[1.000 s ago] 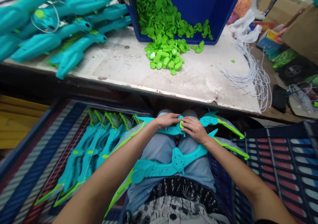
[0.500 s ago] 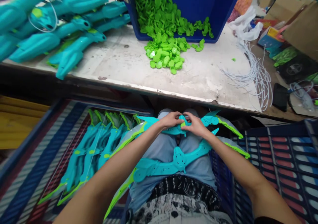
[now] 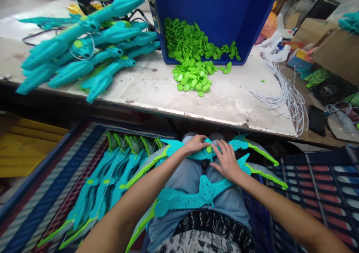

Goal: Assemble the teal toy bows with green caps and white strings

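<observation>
Two teal toy bows with lime-green limb tips lie across my lap, one behind the other. My left hand [image 3: 197, 143] is closed on the middle of the farther toy bow [image 3: 200, 155], its fingers by the raised grip. A small green cap [image 3: 209, 148] sits on that grip. My right hand [image 3: 226, 159] lies against the same bow just right of the cap, fingers spread and pinching nothing. Nearer to my body, the second toy bow [image 3: 182, 200] shows a bare, perforated centre without a green cap; neither hand grips it.
Loose green caps [image 3: 193, 77] spill from a tipped blue bin [image 3: 221, 17] onto the worktable [image 3: 151, 92]. Teal bow parts [image 3: 92, 51] are piled at left, white cords [image 3: 291, 95] at right. Finished-looking bows [image 3: 103, 170] stand left of my lap; a dark crate [image 3: 311, 185] is right.
My right hand has loosened from its pinch at the bow's centre and shifted slightly right, fingers spreading. My left hand stays on the bow. The view has tilted up a little.
</observation>
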### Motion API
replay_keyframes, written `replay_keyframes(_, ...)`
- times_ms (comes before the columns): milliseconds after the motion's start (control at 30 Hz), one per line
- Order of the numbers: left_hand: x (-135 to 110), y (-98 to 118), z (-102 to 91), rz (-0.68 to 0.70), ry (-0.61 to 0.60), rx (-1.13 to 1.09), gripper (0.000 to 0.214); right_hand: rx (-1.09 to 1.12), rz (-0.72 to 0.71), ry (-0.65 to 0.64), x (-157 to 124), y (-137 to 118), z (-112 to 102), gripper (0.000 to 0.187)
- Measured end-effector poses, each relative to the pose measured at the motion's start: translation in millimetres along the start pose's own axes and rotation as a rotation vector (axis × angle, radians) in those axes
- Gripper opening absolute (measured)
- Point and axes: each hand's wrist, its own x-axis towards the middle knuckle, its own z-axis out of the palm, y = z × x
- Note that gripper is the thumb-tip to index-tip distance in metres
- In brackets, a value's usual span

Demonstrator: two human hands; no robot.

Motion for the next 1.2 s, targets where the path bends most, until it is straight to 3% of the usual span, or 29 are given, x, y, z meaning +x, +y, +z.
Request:
replay_keyframes(167, 1, 0, -3.7, 0.015, 0.018, 0.072, 0.038, -0.172, 0.098, -0.094, -77, -17, -1, 0.040)
replay_keyframes(267, -4, 7, 0.5, 0.053, 0.074, 0.182, 0.042, -0.126, -0.026, -0.053, -68, -14, -24, 0.021)
replay_keyframes(367, -26, 19, 14.9, 0.191, 0.357, 0.387, 0.034, -0.045, -0.114, 0.187, 8, -5, -58, 0.024)
replay_keyframes(433, -53, 23, 30.5, 0.260, 0.421, 0.533, 0.024, -0.020, -0.101, 0.314, 81, -1, -76, 0.026)
replay_keyframes(467, -67, 24, 39.4, 0.256, 0.358, 0.595, 0.023, -0.015, -0.070, 0.347, 118, -1, -82, 0.025)
replay_keyframes(567, -109, 19, 63.1, 0.128, -0.027, 0.752, 0.030, -0.035, 0.085, 0.310, 210, -3, -86, 0.025)
replay_keyframes(667, -133, 14, 73.5, 0.013, -0.255, 0.856, 0.045, -0.050, 0.167, 0.254, 251, -4, -81, 0.028)
replay_keyframes(733, -138, 17, 73.9, -0.034, -0.291, 0.861, 0.053, -0.023, 0.179, 0.246, 247, -1, -80, 0.033)
replay_keyframes(833, -137, 26, 73.0, -0.065, -0.329, 0.774, 0.058, 0.080, 0.224, 0.267, 212, 11, -85, 0.039)
replay_keyframes(967, -126, 26, 74.5, -0.066, -0.386, 0.608, 0.056, 0.125, 0.317, 0.302, 168, 46, -88, 0.030)
replay_keyframes(1067, -120, 17, 76.5, -0.104, -0.385, 0.548, 0.054, 0.010, 0.207, 0.376, 152, 66, -81, 0.029)
replay_keyframes(1200, -122, 9, 75.4, -0.142, -0.351, 0.510, 0.051, -0.020, -0.034, 0.431, 143, 71, -73, 0.026)
